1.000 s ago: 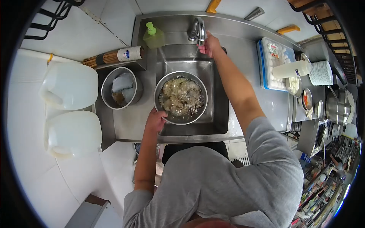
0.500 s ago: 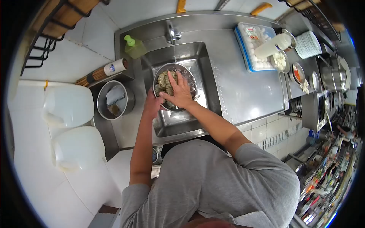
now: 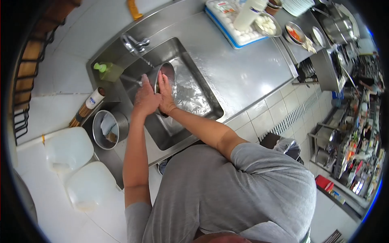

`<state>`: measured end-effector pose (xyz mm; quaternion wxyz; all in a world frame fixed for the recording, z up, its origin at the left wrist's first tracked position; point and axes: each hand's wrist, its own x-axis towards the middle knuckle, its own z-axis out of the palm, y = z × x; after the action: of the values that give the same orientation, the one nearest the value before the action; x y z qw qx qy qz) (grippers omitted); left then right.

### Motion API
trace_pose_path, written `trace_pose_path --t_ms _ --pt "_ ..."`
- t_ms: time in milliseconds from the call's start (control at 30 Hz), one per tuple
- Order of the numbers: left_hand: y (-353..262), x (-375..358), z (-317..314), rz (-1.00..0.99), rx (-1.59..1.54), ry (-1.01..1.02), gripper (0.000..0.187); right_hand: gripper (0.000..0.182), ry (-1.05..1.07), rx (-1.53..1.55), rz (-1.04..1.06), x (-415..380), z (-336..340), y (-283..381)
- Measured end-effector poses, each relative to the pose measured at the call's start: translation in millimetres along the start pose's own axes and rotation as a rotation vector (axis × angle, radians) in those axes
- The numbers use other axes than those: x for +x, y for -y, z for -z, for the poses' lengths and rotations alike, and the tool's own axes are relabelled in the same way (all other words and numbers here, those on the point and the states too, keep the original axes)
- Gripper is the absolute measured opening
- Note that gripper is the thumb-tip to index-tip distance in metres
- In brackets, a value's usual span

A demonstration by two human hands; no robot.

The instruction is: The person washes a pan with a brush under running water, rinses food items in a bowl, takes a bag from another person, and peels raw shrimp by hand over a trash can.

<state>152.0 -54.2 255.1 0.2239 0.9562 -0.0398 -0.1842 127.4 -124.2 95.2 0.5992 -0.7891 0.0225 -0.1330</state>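
Note:
A round metal bowl point(image 3: 166, 72) is tipped on its side inside the steel sink point(image 3: 204, 87), its mouth facing right. My left hand point(image 3: 146, 98) grips its outer left side. My right hand point(image 3: 165, 96) lies with straight fingers across the lower part of the mouth, touching the rim. The bowl's contents are mostly hidden behind that hand. A thin stream of water point(image 3: 146, 60) runs from the tap point(image 3: 135, 43) toward the bowl, and water glistens on the sink floor.
Left of the sink stand a soap bottle point(image 3: 108, 72), a tube of wooden sticks point(image 3: 87, 106) and a metal pot point(image 3: 106, 129). Two white plastic jugs point(image 3: 71, 149) are beyond. An egg tray point(image 3: 227, 24) and a bowl of peeled eggs point(image 3: 267, 26) sit at the back right.
The bowl went from upright, showing greyish-brown shrimp, to tipped on its side. My right hand moved from on the shrimp to across the bowl's mouth. The view has turned and shifted.

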Motion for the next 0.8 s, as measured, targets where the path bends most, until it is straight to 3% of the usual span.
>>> trace_pose_path --t_ms 100,200,333,433,533,567,667,800 --pt "-7 7 6 -0.048 0.031 0.003 0.088 0.095 -0.030 -0.056 -0.034 6 20 15" --pt "-49 -7 23 0.063 -0.266 0.104 0.086 0.095 -0.063 -0.183 0.054 17 55 20" --pt "-84 7 -3 -0.108 -0.319 0.077 0.085 0.098 -0.067 -0.315 0.007 25 119 16" --pt "-134 19 -21 -0.114 -0.370 0.197 0.075 0.099 -0.057 -0.372 -0.080 29 173 8" --pt "-162 59 -60 -0.166 -0.274 0.250 0.060 0.100 -0.079 -0.404 -0.128 33 217 -8" --pt "-201 38 -51 -0.096 -0.320 0.280 0.046 0.100 -0.079 -0.416 -0.141 32 232 -13" --pt "-253 36 -72 -0.066 -0.189 0.222 0.054 0.099 -0.122 -0.473 -0.133 32 270 -30" --pt "-303 49 -90 -0.079 -0.011 0.266 0.043 0.094 -0.217 -0.590 -0.078 27 310 -38"
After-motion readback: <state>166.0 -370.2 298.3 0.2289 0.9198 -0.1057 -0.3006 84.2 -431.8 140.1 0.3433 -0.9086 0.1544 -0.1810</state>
